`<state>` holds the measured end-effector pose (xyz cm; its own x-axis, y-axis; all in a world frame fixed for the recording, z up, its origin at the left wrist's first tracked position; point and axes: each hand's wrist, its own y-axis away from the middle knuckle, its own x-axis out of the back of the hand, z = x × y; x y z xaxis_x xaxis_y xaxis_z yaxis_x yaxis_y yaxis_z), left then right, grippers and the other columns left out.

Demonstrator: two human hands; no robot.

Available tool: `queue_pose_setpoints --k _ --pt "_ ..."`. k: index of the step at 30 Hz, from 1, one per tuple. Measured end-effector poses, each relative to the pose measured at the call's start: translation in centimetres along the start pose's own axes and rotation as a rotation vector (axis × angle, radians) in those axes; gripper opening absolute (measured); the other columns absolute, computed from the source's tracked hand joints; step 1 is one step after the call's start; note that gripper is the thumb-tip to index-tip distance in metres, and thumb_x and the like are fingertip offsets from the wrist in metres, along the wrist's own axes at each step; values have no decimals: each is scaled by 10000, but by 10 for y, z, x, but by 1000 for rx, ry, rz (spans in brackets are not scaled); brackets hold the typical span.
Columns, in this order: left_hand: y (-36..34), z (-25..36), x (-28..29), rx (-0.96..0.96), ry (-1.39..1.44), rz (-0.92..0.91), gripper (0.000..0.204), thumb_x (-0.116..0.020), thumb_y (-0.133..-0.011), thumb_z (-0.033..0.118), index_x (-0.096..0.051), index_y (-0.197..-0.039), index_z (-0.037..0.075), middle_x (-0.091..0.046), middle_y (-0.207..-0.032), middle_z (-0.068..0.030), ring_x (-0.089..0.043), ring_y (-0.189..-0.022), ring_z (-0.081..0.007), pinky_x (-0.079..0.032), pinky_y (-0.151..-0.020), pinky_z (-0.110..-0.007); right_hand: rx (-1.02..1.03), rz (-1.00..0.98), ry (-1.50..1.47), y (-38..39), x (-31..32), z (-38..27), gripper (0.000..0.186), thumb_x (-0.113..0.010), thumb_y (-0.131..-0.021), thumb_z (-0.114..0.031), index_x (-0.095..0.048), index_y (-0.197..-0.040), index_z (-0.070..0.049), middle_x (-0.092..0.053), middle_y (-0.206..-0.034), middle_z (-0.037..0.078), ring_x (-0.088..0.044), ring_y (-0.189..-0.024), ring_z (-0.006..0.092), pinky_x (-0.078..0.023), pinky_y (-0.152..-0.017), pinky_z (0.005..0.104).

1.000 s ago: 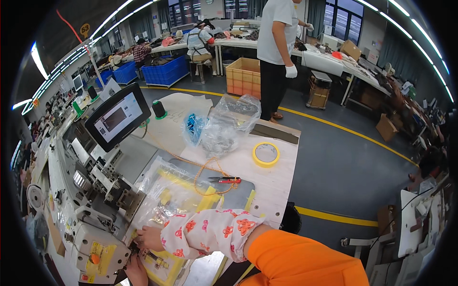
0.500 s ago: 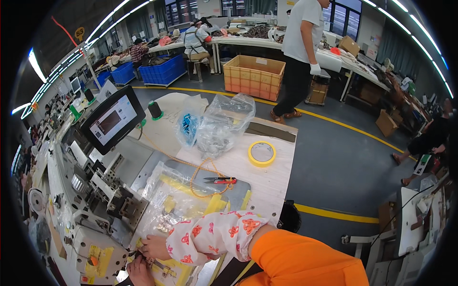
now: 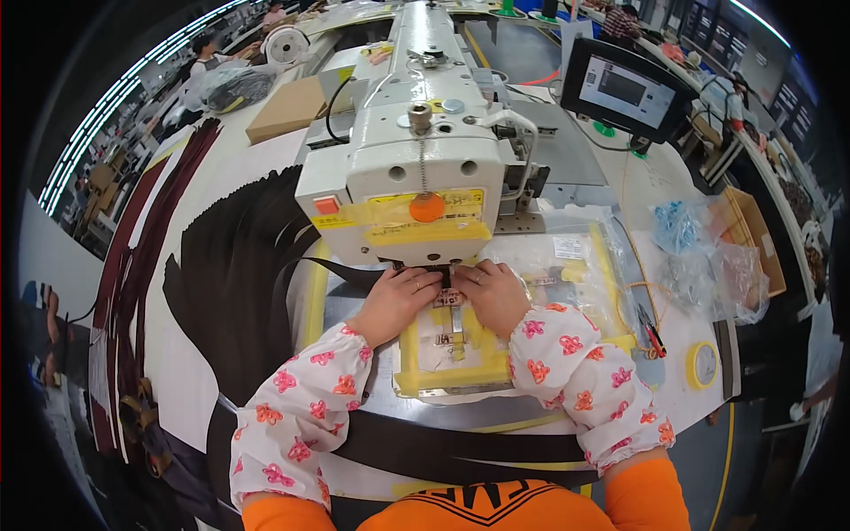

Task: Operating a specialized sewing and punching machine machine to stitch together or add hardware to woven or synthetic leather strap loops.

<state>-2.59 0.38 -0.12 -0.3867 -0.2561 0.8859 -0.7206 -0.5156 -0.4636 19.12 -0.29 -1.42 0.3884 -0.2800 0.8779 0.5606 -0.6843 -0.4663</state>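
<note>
Both my hands work at the front of a large white sewing machine (image 3: 416, 150), beneath its head. My left hand (image 3: 398, 303) has its fingers curled over a black strap (image 3: 345, 273), which runs in from the left. From the right, my right hand (image 3: 492, 296) pinches the strap's end, its fingertips close to those of the left. The machine head partly hides where the strap sits. Under the hands lies a flat template (image 3: 409, 376) edged with yellow tape. A thick bundle of black straps (image 3: 235, 274) fans out left of the machine.
A monitor (image 3: 627, 88) stands behind to the right. Red-handled thread snips (image 3: 652, 336), a yellow tape roll (image 3: 702, 365) and clear plastic bags (image 3: 708, 265) lie at the right. Dark red strips (image 3: 146, 239) hang along the left; a cardboard box (image 3: 288, 108) sits behind.
My view has swung left, bringing the sewing machine to the middle and both forearms into sight. The hands stay close together at the machine.
</note>
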Motion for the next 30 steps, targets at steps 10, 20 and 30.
queue_pose_setpoints --k 10,20,30 --pt "2 -4 -10 187 148 61 237 -613 -733 58 -666 -959 109 -654 -966 -60 -612 -907 -246 -467 -773 -354 -49 -45 -128 -6 8 10 339 -555 -703 -7 -664 -1006 -111 -626 -1056 12 -502 -1051 217 -396 -837 359" --pt "7 -8 -12 367 37 16 163 -621 -754 109 -669 -905 70 -646 -879 -89 -603 -823 -287 -465 -754 -387 -60 13 -67 -3 -1 6 338 -532 -731 -54 -613 -1054 -116 -595 -1128 0 -499 -1030 201 -389 -857 358" --pt "9 -66 67 561 -145 -740 363 -603 -779 420 -690 -900 89 -659 -841 -128 -619 -845 -306 -474 -763 -413 -240 56 -330 7 -26 21 283 -511 -693 -26 -673 -918 -87 -650 -979 58 -569 -885 296 -469 -777 385"
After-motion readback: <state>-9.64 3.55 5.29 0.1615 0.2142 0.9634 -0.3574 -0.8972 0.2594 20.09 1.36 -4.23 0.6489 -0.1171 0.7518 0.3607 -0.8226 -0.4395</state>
